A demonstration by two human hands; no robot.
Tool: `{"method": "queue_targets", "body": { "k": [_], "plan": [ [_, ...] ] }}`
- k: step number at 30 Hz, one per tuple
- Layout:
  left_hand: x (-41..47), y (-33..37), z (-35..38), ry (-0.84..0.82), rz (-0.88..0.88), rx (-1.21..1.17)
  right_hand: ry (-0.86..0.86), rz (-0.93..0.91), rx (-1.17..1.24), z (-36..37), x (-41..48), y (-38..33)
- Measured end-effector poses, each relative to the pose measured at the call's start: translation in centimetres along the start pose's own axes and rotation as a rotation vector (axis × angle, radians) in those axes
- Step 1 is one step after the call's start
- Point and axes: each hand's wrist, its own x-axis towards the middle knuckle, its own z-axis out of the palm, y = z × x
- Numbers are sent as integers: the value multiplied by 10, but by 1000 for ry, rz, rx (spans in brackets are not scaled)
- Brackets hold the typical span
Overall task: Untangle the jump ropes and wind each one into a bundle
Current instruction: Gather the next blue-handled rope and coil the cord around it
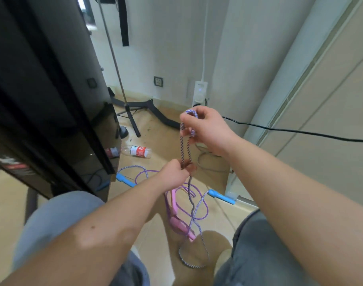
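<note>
The right hand [207, 129] grips a loop of the striped rope [182, 145] mid-frame and the left hand [173, 175] pinches it just below, but its tail seemingly crosses the purple rope [206, 209] on the floor [160, 141] at lower centre, so winding now could cinch both together.

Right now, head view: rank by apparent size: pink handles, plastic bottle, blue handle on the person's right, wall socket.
1. pink handles: largest, though nearest the camera.
2. plastic bottle.
3. blue handle: about the bottle's length but thinner, so close.
4. wall socket: smallest, also farthest away.
</note>
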Motion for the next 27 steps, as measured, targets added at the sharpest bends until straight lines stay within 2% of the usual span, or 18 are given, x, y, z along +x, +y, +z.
{"method": "queue_targets", "body": {
  "k": [3,5,8,12,14,19,21,24,26,27],
  "plan": [
    [-15,25,-4,81,-1,-196,97,-39,-93,-8,-8,-19],
    [-26,45,-9,144,-11,-258,101,-3,-243,-15,-19,-25],
    [-37,78,-17,199,40,-417,-33,79,-329,-25,-43,-23],
    [-40,121,-29,255,166,-500,-326,288,-115,-37,-59,4],
    [-41,140,-32,272,179,-580,-377,286,-189,-42,-55,19],
    [-21,166,-58,410,181,-755,-367,193,-484,-49,-47,32],
    [-14,160,-67,301,80,-709,-295,195,-487,-53,-41,32],
    [-16,133,-63,-98,-141,-314,-180,204,-175,-55,-28,24],
    [-15,110,-51,-360,-172,-133,-108,184,14,-52,-16,14],
    [-13,101,-44,-437,-162,-97,-65,180,105,-50,-9,10]
  ]
}}
